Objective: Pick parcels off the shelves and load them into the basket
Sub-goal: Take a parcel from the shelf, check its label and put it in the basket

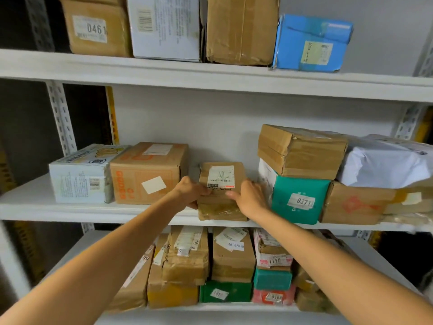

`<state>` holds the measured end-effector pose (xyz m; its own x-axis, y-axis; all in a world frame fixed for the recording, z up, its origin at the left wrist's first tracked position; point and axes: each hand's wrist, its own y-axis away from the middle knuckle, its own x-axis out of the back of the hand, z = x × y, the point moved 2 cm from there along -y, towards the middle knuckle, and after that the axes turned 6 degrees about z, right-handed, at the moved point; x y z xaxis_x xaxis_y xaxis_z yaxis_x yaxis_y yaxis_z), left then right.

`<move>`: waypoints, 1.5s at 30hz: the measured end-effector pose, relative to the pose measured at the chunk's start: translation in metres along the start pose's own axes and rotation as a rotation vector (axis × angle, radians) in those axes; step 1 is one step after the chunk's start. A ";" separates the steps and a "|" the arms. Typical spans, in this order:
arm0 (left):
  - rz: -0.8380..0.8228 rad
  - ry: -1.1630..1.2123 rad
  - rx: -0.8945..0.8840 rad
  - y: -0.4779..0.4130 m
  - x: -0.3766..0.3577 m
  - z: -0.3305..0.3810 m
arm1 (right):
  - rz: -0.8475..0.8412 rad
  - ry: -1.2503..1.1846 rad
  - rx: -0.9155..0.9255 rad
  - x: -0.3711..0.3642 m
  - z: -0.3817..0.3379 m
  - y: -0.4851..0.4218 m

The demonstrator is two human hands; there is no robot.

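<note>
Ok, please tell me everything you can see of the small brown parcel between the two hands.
The small parcel is a brown cardboard box wrapped in shiny tape, with a white barcode label on it. It stands at the front edge of the middle shelf, between a larger brown box and a green parcel. The left hand and right hand grip its sides.

body log | my left hand [191, 192]: bare | my right hand [250, 198]: bare | left forearm [117, 249]: slim, bare from the grip back to frame edge | right forearm [328, 252]: same
</note>
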<state>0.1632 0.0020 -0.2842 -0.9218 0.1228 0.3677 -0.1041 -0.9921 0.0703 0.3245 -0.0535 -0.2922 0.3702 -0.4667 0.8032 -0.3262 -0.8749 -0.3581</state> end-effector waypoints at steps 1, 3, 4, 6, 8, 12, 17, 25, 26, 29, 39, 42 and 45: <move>-0.013 -0.001 0.018 0.001 0.005 -0.001 | -0.016 -0.038 -0.019 -0.004 -0.002 -0.002; -0.028 0.001 0.069 0.001 0.013 -0.002 | -0.072 -0.192 -0.090 -0.009 -0.004 -0.009; -0.038 0.010 0.091 0.003 0.016 -0.001 | -0.092 -0.265 -0.129 -0.011 -0.006 -0.012; -0.060 0.039 0.125 0.003 0.018 0.005 | -0.082 -0.371 -0.180 -0.017 -0.007 -0.022; -0.046 0.109 0.141 -0.003 0.013 0.009 | -0.079 -0.441 -0.234 -0.013 -0.010 -0.024; 0.028 0.134 0.116 -0.011 -0.003 0.010 | -0.175 -0.512 -0.344 -0.004 -0.006 -0.026; -0.037 0.097 0.187 -0.017 0.001 0.011 | -0.220 -0.575 -0.415 -0.001 -0.001 -0.020; -0.141 0.037 0.149 -0.004 0.003 0.004 | -0.184 -0.503 -0.445 -0.006 0.005 -0.018; -0.119 0.057 0.134 -0.004 0.003 -0.001 | -0.183 -0.506 -0.435 -0.006 0.004 -0.016; -0.083 0.088 0.078 0.000 0.002 -0.012 | -0.182 -0.478 -0.416 -0.004 0.006 -0.007; -0.083 0.075 -0.161 0.027 0.009 -0.019 | -0.180 -0.479 -0.298 0.004 -0.001 0.019; -0.041 0.038 -0.265 0.036 0.022 -0.017 | -0.119 -0.551 -0.265 0.013 -0.005 0.027; 0.030 0.135 -0.375 0.045 0.036 -0.006 | 0.005 -0.586 -0.196 0.028 -0.011 0.030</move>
<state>0.1230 -0.0386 -0.2737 -0.9646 0.1137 0.2380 -0.1825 -0.9392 -0.2908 0.3157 -0.0919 -0.2752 0.7667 -0.5127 0.3865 -0.4622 -0.8585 -0.2220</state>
